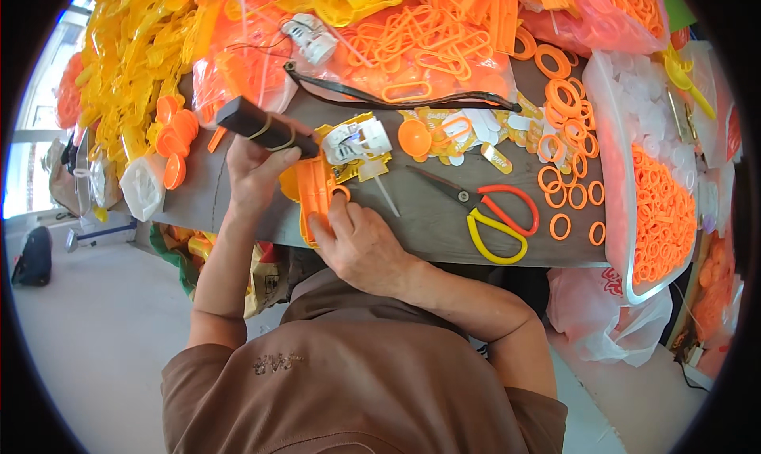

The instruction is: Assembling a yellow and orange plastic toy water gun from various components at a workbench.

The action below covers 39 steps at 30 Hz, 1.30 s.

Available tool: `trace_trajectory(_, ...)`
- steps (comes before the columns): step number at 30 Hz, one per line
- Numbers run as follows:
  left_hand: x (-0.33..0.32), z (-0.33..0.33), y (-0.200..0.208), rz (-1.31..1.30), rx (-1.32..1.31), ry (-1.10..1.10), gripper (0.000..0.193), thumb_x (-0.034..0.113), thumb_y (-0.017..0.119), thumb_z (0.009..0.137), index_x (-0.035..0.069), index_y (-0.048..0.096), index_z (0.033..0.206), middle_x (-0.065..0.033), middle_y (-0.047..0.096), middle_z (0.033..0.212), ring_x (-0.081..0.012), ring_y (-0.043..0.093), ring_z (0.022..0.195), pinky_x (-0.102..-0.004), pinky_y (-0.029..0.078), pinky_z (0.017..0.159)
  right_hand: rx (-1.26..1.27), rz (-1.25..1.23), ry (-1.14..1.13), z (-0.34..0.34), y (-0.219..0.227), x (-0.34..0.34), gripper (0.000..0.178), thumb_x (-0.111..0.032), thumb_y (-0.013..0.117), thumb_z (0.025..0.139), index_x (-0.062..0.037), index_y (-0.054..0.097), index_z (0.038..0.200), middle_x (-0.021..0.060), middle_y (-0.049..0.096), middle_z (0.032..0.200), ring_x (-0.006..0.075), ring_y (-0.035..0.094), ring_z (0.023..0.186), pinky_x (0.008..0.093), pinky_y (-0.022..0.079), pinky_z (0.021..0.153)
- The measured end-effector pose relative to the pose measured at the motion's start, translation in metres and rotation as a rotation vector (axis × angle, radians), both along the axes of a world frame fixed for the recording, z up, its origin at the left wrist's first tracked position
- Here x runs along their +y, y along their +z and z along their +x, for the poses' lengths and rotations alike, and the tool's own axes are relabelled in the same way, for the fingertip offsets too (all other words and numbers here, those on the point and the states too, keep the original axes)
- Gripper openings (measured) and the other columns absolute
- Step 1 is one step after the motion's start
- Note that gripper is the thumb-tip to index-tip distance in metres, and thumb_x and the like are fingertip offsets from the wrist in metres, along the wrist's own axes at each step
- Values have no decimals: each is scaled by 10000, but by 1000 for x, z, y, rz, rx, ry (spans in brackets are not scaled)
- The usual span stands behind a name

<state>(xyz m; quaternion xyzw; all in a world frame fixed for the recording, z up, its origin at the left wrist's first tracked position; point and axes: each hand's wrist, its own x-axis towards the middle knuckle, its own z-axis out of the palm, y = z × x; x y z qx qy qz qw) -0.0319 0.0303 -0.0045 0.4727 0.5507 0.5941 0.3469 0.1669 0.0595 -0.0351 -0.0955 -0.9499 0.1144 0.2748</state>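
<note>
My left hand (261, 168) is closed around a black rectangular block (258, 123) with a tan band around it, held tilted above the table's front part. Below it, an orange plastic shell (315, 186) lies near the table edge. My right hand (363, 244) is closed with its fingertips on this shell, beside a small orange ring (341, 192). Just beyond stands a yellow shell half with a white mechanism (357, 141) in it, and a thin pale stick (387, 196) points out from it. What lies under my right fingers is partly hidden.
Scissors with red and yellow handles (483, 208) lie to the right, near loose orange rings (560, 226). A white tub (622, 240) of small orange rings stands at the right edge. A black strap (396, 98), orange scoops (176, 129) and heaped yellow parts (135, 65) lie farther back.
</note>
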Motion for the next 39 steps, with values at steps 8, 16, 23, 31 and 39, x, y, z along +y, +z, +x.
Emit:
trace_trajectory(8,-2,0,-6,37,-90,144,366,34,644,764,-59,508,1090,-190,634,1008,-307,650,937,-426,517,858,34,18,27,1,-3,4,409,-205,527,787,72,580,1083,253,533,1002,206,479,734,264,400,591)
trace_trajectory(16,-4,1,-6,21,-21,157,412,135,698,766,-79,516,1067,-191,632,983,-317,651,907,-430,523,831,59,-14,33,0,-9,3,404,-198,530,788,67,615,1081,265,541,995,204,488,723,266,387,549)
trace_trajectory(23,-6,-9,-6,99,-244,141,441,188,721,796,-27,509,1117,-166,623,1010,-312,633,938,-411,526,751,4,-124,42,1,-1,3,387,-231,565,783,-19,604,1105,239,525,1047,214,504,721,300,408,591)
trace_trajectory(31,-67,-44,29,-279,-310,218,449,49,669,790,-9,491,1198,-70,608,944,-175,610,862,-308,507,722,-46,-176,-23,4,2,-3,479,-259,738,726,-121,593,1161,231,469,1170,274,504,820,365,427,694)
trace_trajectory(39,-87,-39,23,-556,544,280,406,77,730,740,6,554,1098,-115,584,891,-228,570,843,-356,451,741,-43,-112,-48,5,9,-11,485,-204,769,717,-124,593,1162,220,419,1250,279,497,826,377,412,697)
